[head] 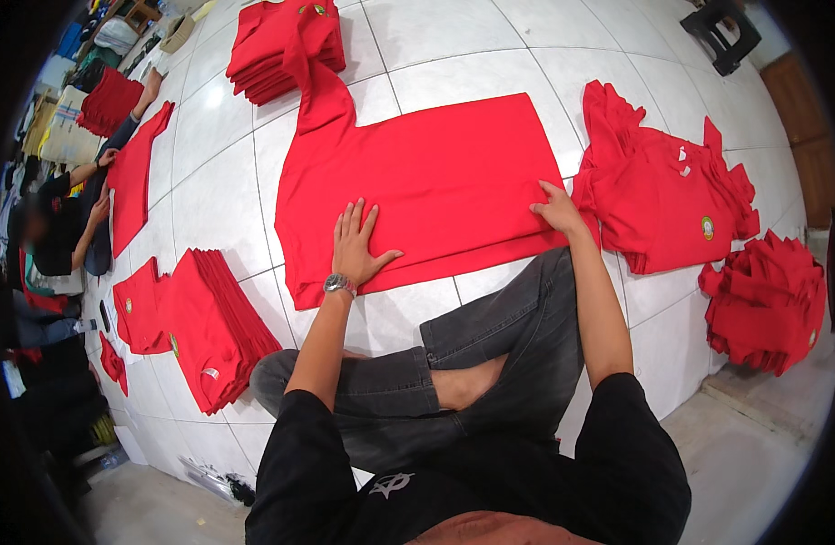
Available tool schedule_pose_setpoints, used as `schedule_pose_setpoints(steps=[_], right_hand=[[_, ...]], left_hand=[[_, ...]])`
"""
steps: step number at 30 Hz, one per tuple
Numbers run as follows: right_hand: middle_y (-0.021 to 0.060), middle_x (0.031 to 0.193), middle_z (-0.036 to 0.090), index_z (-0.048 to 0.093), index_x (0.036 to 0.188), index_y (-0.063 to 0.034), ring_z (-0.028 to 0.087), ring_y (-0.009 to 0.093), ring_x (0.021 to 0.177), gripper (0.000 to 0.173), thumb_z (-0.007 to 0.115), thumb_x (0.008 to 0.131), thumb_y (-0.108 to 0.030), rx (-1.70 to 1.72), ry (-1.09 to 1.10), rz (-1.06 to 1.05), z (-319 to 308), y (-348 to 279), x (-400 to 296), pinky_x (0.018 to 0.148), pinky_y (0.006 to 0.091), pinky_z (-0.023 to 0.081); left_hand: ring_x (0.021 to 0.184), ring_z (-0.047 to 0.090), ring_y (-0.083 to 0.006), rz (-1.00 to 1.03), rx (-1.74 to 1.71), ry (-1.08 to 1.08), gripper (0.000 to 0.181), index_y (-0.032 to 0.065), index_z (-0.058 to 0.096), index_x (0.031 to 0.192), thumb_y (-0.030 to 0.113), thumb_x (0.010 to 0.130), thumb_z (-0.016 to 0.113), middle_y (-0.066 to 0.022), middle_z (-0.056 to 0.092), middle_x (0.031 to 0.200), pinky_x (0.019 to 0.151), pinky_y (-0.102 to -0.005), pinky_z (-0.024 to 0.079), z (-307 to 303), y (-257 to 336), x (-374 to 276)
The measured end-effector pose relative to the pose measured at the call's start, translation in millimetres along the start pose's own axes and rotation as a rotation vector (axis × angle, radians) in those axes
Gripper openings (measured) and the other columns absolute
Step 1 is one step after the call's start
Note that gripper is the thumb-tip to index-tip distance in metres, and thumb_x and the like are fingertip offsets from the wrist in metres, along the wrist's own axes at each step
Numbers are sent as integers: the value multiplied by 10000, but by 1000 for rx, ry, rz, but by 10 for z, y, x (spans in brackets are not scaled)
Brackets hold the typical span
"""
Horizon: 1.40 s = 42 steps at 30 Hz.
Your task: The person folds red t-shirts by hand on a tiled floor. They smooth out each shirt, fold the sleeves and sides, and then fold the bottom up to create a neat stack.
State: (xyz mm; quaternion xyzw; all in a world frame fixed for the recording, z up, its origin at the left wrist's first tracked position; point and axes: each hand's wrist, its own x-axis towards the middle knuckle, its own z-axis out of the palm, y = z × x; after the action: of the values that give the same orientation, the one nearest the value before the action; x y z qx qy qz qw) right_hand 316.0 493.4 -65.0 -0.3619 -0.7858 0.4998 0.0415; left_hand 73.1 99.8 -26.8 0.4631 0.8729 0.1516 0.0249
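A red shirt (431, 170) lies spread on the tiled floor in front of my crossed legs. One of its sleeves (325, 92) stretches away at the far left, and a folded layer (472, 255) runs along the near edge. My left hand (357, 246), with a metal watch (338, 283) at the wrist, rests flat on the fabric with its fingers spread. Near the right end of the shirt, my right hand (555, 210) touches the cloth, thumb and index finger apart. Its other fingers are partly hidden.
Stacks of folded red shirts stand at the far side (284, 54) and left (220, 327). Loosely piled red shirts (662, 197) and a red heap (764, 303) lie at right. A black stool (720, 34) stands far right. Another person (56, 218) handles a red shirt (132, 184) at left.
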Motion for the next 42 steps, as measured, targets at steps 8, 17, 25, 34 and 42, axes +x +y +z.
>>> schedule_pose_setpoints(steps=[8, 17, 25, 34, 42], right_hand=[[139, 950, 650, 652, 1206, -65, 640, 321, 905, 387, 644, 821, -104, -357, 285, -212, 188, -715, -224, 811, 448, 514], [181, 1038, 674, 649, 1080, -19, 642, 372, 1014, 300, 720, 818, -147, -521, 214, -396, 832, -1381, 283, 877, 433, 514], [178, 1020, 698, 497, 1393, 44, 672, 160, 699, 707, 795, 851, -297, 99, -188, -430, 2394, -3001, 2389, 554, 303, 541], [14, 640, 558, 681, 881, 11, 512, 105, 532, 199, 664, 936, -180, 280, -110, -274, 2777, -3933, 2563, 494, 277, 418], [118, 969, 672, 724, 935, -110, 689, 302, 802, 281, 721, 655, -87, -648, -781, -1173, 1338, -2625, -515, 673, 396, 577]], left_hand=[[1524, 154, -368, 49, 16, -49, 863, 177, 366, 1551, 615, 861, 641, -191, 191, 1643, 1237, -510, 134, -178, -191, -68], [1467, 289, -376, -19, -98, 52, 612, 111, 436, 1500, 471, 1009, 491, -220, 291, 1592, 1201, -484, 230, -568, -995, -230], [794, 700, -222, -834, -1077, 205, 587, -54, 629, 1125, 476, 1060, 384, -162, 724, 978, 702, -338, 561, -1069, -2298, 291], [921, 720, -376, -941, -1545, -233, 640, -165, 501, 1209, 438, 1068, 339, -341, 667, 1081, 825, -429, 600, -962, -2359, 522], [942, 720, -351, -1050, -1465, 3, 601, -176, 539, 1211, 387, 999, 555, -319, 671, 1077, 819, -426, 615, -701, -2297, 513]])
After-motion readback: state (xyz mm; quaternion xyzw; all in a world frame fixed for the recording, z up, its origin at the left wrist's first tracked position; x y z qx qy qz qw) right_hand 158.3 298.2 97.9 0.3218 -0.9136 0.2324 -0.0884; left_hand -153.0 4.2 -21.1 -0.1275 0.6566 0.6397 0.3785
